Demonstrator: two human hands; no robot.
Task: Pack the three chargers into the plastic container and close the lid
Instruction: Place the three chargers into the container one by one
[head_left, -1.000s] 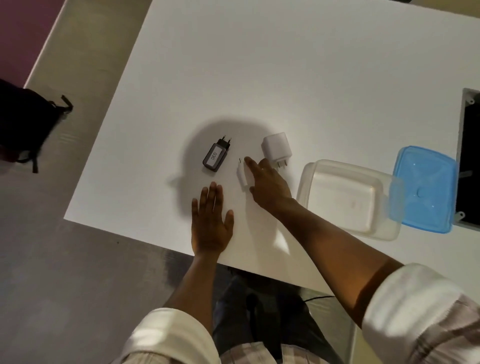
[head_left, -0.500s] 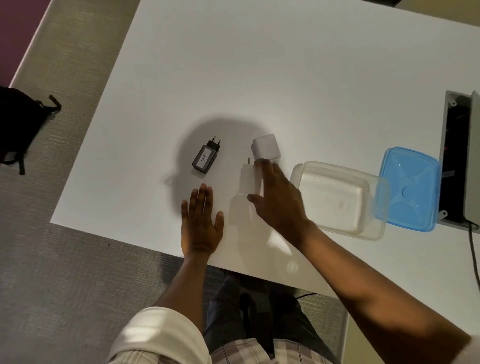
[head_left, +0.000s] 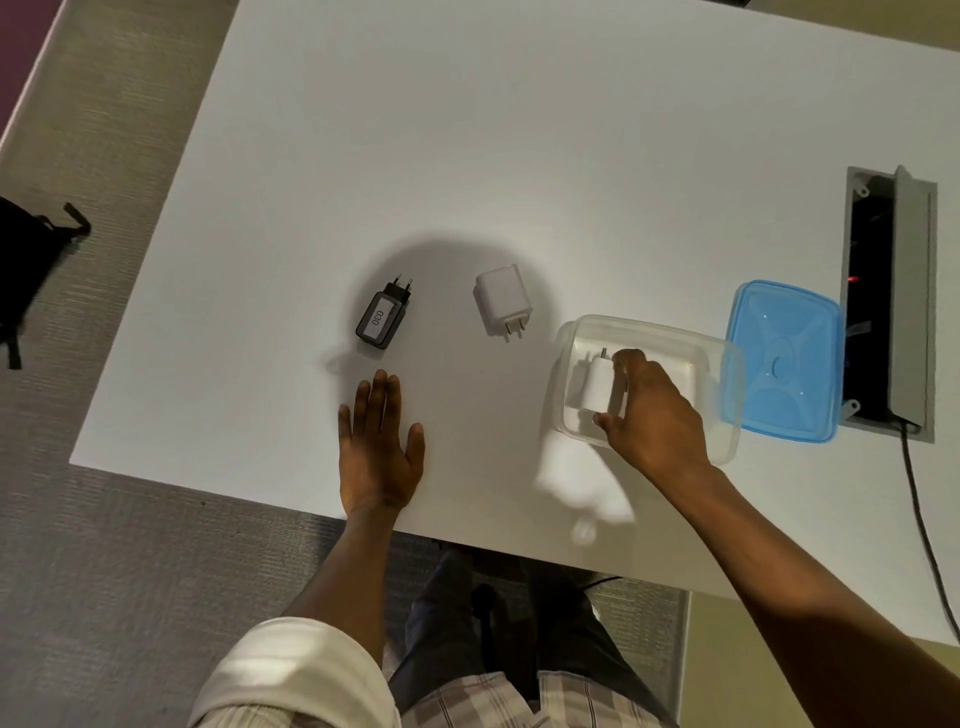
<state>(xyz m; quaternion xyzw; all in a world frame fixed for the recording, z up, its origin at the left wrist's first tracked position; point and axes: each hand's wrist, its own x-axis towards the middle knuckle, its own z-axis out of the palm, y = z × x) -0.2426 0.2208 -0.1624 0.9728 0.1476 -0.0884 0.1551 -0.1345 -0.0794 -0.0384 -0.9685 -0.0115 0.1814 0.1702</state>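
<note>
A clear plastic container (head_left: 670, 339) stands open on the white table (head_left: 519, 156). My right hand (head_left: 652, 415) is over its left half, shut on a small white charger (head_left: 594, 384) with prongs pointing away from me. A square white charger (head_left: 502, 299) lies left of the container. Further left lies a black charger (head_left: 381, 319) with a white label. My left hand (head_left: 376, 449) rests flat on the table near the front edge, fingers apart, below the black charger. The blue lid (head_left: 784, 361) lies right of the container, touching it.
A recessed cable box (head_left: 888, 306) with an open flap sits in the table right of the lid, and a black cable (head_left: 924, 525) runs from it over the front edge. A black bag (head_left: 31, 260) lies on the carpet at left.
My right hand has picked up the small white charger from between the other two and carried it rightward over the container. My left hand has stayed flat on the table.
</note>
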